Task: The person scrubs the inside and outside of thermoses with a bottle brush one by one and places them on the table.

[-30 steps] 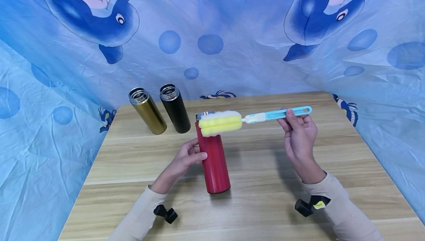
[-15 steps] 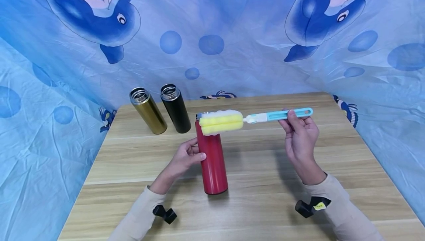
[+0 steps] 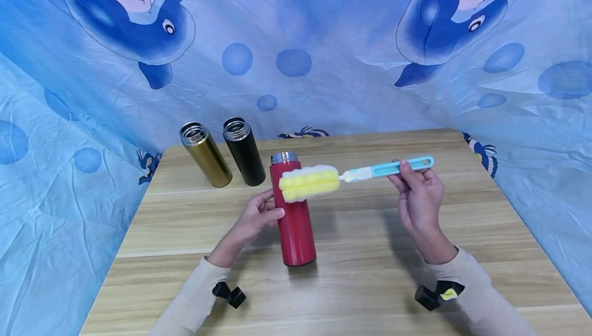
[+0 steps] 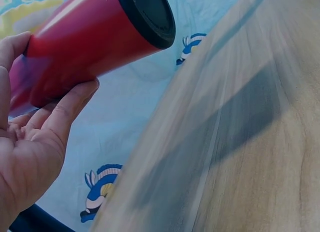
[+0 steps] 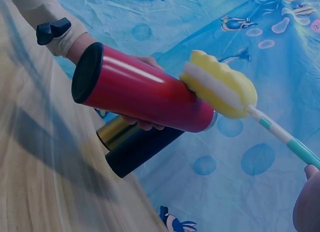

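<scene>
The sponge brush [image 3: 358, 174] has dropped slightly since the earlier frame, baring the steel mouth [image 3: 284, 157] of the red bottle [image 3: 297, 233], which your left hand [image 3: 253, 219] grips above the table [image 3: 370, 279]. Your right hand [image 3: 422, 198] pinches the brush's blue handle [image 3: 386, 169]. Progress looks early: the sponge [image 3: 310, 184] crosses the bottle's upper side, outside its mouth, so brushing inside is seemingly left; the open gold bottle [image 3: 210, 160] and black bottle [image 3: 246, 160] stand farther back, out of hand.

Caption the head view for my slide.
Left hand grips red bottle, right hand holds sponge brush; gold bottle and black bottle stand behind.
</scene>
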Action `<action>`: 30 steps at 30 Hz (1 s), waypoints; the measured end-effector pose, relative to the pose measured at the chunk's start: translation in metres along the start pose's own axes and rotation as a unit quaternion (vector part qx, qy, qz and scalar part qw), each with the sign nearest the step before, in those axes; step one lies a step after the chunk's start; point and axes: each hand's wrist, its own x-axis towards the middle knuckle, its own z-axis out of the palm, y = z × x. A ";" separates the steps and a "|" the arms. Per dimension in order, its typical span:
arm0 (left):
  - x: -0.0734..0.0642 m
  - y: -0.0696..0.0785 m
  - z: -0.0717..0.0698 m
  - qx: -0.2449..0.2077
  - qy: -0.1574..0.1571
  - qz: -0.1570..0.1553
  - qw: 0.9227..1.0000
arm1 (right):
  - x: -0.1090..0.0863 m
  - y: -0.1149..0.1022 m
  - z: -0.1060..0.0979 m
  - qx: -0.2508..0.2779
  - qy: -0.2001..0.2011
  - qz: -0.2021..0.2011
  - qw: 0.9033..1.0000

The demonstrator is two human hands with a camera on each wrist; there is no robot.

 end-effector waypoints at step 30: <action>0.011 0.002 -0.012 -0.037 0.031 -0.012 0.999 | -0.016 -0.001 -0.018 -0.027 0.006 0.038 0.999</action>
